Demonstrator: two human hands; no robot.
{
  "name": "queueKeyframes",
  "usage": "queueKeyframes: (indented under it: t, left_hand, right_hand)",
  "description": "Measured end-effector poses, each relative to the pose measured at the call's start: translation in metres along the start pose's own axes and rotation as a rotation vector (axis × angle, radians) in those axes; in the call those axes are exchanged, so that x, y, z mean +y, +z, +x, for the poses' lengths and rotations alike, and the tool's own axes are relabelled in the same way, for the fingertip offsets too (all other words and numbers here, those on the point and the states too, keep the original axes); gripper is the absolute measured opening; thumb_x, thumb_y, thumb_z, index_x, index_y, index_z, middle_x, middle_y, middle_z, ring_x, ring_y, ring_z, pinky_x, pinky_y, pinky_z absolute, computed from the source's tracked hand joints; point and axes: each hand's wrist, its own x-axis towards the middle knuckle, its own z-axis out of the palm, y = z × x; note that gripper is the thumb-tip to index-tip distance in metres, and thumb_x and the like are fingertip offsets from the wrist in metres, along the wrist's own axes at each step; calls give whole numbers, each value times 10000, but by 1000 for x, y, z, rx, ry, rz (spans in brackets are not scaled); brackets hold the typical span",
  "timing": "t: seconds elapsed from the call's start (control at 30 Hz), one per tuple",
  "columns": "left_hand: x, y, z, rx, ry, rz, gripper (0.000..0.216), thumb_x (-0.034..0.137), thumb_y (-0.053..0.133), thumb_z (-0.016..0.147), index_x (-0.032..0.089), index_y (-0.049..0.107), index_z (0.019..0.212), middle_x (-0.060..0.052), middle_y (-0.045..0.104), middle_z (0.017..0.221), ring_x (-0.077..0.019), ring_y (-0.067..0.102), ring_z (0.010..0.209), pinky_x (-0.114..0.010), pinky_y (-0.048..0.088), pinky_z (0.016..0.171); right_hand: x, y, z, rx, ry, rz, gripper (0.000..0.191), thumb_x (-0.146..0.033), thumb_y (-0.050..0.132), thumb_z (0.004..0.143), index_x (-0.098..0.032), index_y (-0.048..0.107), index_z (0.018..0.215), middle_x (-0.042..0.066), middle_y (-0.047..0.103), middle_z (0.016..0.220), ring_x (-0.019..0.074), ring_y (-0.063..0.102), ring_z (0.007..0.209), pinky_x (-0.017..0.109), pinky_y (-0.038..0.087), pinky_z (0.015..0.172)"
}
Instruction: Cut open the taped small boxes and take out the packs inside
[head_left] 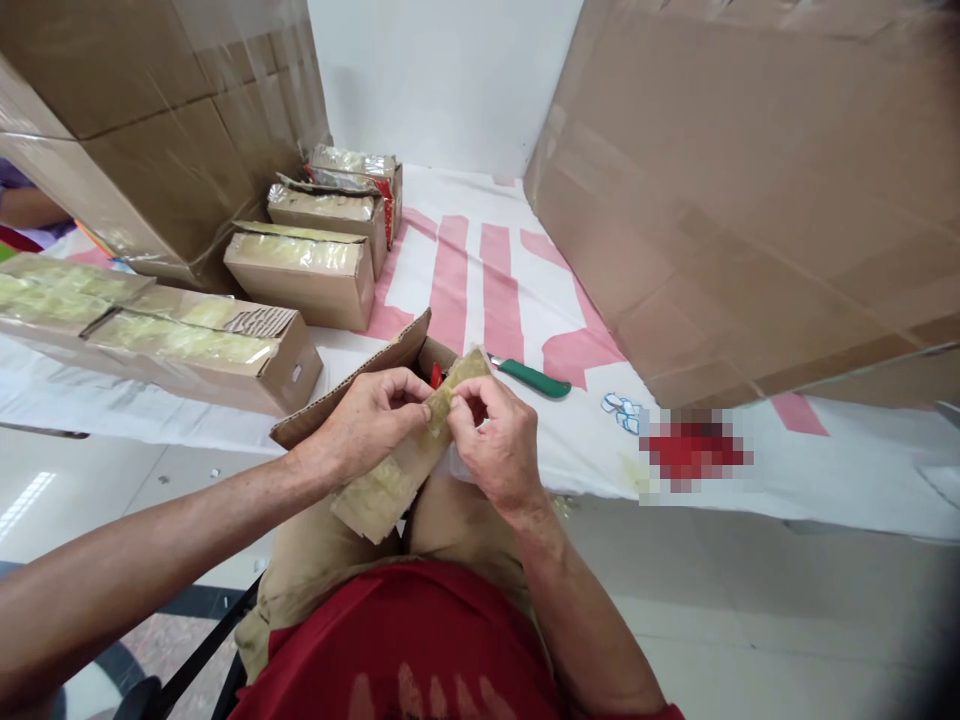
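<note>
The person sits at the edge of a bench (pixel 750 470) covered with a white sheet that has pink stripes. Both hands are up in front of the lap, close together.

The left hand (pixel 371 420) pinches the near side of a long strip of tape (pixel 397 470). Its fingers (pixel 412 392) are closed tight on the strip. The right hand (pixel 499 440) pinches the same strip from the other side, and its fingers (pixel 471 398) are closed on it too. The two hands almost touch at the top of the strip.

The strip is brownish and see-through, and it looks old and crinkly. It runs from the fingers down toward the person's lap, tilted to the left. Its top end sits at a small open cardboard box (pixel 360 385) that rests at the bench edge, right behind the hands. Something small and red (pixel 436 375) peeks out of the box.

A cutter with a green handle (pixel 534 379) lies on the bench just past the right hand, not touching it.

To the left lie several long small boxes (pixel 307 270) wrapped in shiny tape. Two very big cardboard boxes stand on the bench, one at the far left (pixel 150 120) and one at the right (pixel 750 180).
</note>
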Motion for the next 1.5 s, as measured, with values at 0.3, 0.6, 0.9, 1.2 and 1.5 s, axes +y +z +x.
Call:
queueKeyframes:
  t: [0.3,0.6,0.9,1.2,1.5]
  left_hand:
    - [-4,-1,0,24,-64,-64,213,353,727,688,167,694,788,3,676,740,-126,555,640,-249,445,590]
    - [-5,4,-3,29,21,-39,223,363,723,728,166,703,829,-21,708,792,-151,611,703,-262,493,635]
    - [3,-9,-8,75,-118,-48,185,337,744,638,182,687,722,7,684,690,-125,553,608,-234,442,555]
    - [-11,-31,-16,119,-249,-98,313,394,846,605,177,674,749,10,685,674,-121,560,568,-215,434,513]
    - [-2,-26,-16,145,-348,-287,571,491,878,649,168,727,1095,-22,726,809,-116,599,612,-187,443,523]
  right_hand:
    - [7,-8,0,-54,79,200,160,-265,546,958,-215,659,856,18,712,809,158,643,731,280,499,689]
    - [7,0,-3,-23,-118,-175,235,-258,447,1037,-229,583,848,49,670,807,185,598,751,306,452,716]
    - [34,-2,9,167,266,454,253,-364,600,937,-221,566,731,-49,535,602,116,486,563,258,427,580]
    - [110,-66,36,581,408,585,348,-472,712,782,-240,475,679,-79,511,547,84,473,461,217,389,461]
    - [118,-158,-69,-52,612,258,326,-481,779,812,-226,741,1011,-21,635,587,161,565,536,316,493,571]
